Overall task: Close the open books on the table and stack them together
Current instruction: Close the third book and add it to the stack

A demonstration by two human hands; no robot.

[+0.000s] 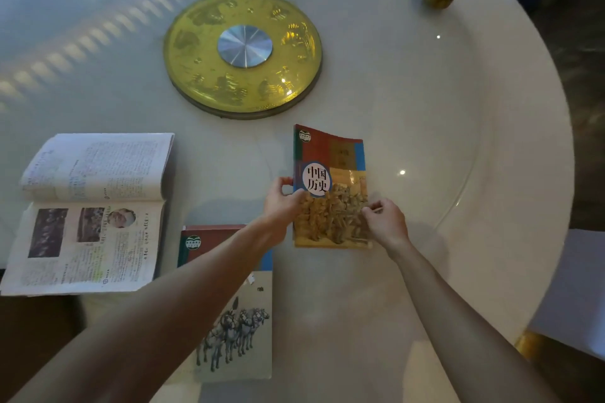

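Head cam: left hand (283, 203) & right hand (386, 221) both pinch the closed history textbook (330, 186) by its side edges, on the surface. Horse-cover book (235, 314) — closed, below left hand. Open book (95, 209) further left — needs closing, then stacking.
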